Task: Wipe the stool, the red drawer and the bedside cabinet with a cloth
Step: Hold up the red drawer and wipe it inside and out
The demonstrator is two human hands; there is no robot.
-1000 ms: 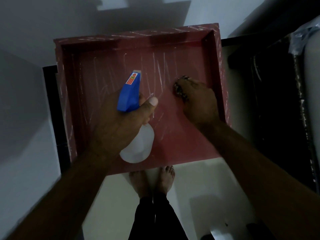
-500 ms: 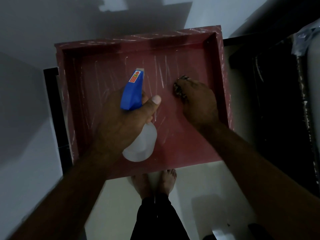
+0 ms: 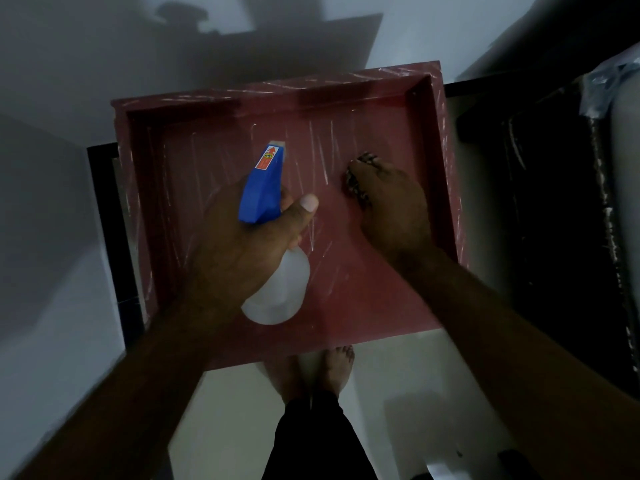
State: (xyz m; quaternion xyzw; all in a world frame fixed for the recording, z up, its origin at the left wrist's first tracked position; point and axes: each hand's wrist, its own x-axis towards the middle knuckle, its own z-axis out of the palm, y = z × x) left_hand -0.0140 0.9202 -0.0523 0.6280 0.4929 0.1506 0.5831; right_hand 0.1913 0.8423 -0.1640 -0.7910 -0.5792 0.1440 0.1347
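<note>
My right hand (image 3: 394,209) curls over the cloth (image 3: 360,176), a soft, light wad pressed onto the floor of the red drawer (image 3: 277,93) near its right wall. I reckon it will bunch and skid on that streaky, slick-looking surface, so it wants firm fingertips on top. The drawer looks stiff and shallow, and its walls will cramp the corners. My left hand (image 3: 235,244) grips the spray bottle (image 3: 277,289) by the neck over the middle, right in the cloth's leftward path. Dark furniture (image 3: 554,202) stands beside the right edge.

one drawer (image 3: 381,306), one bottle (image 3: 277,292), one cloth (image 3: 360,171)
</note>
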